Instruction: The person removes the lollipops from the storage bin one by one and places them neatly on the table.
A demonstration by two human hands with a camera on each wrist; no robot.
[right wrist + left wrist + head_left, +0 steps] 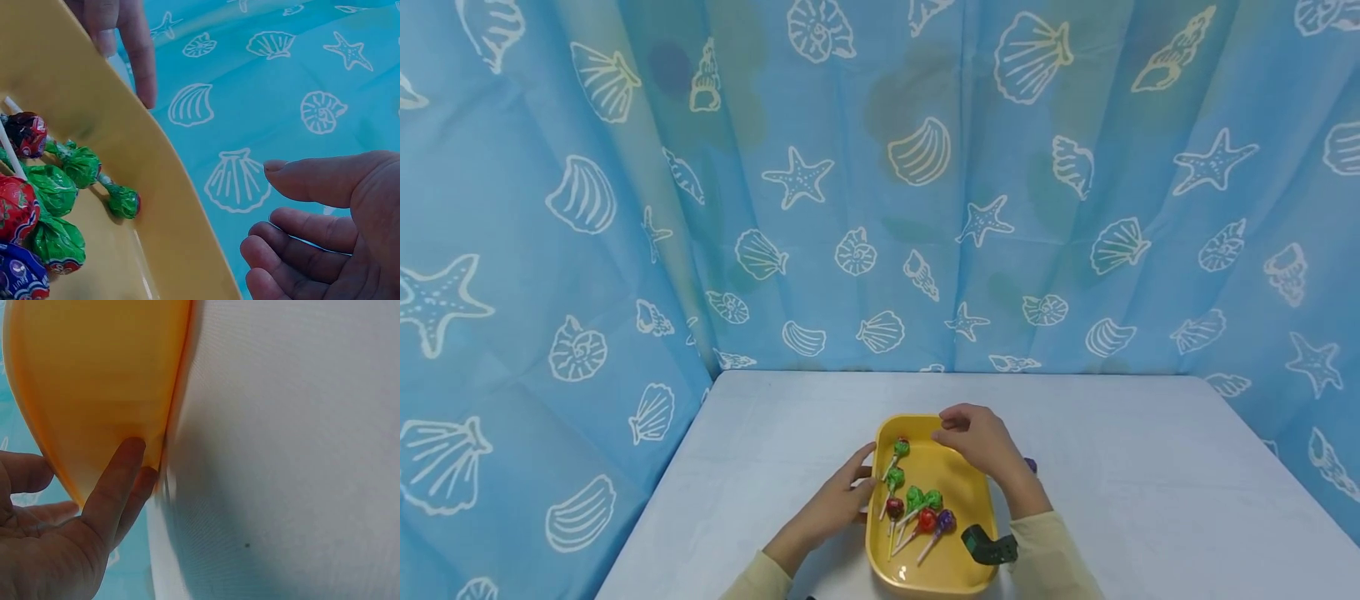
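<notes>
A yellow plastic tray [951,479] stands on the white table. Several wrapped lollipops lie in its left and near part: green ones [932,499], a red one [927,521], a purple one [946,522] and a dark red one [894,507]. My left hand [842,500] rests against the tray's left side, and in the left wrist view its extended fingers [115,484] touch the outer wall. Over the far right corner hovers my right hand [977,437]. Its fingers are loosely bent with nothing between them, as the right wrist view [312,234] shows.
Beside my right wrist a small dark purple thing [1031,465] shows, mostly hidden; its kind I cannot tell. A dark wrist camera [988,547] sits over the tray's right rim. A blue shell-patterned curtain [880,208] hangs behind the white table [1150,483] and along its sides.
</notes>
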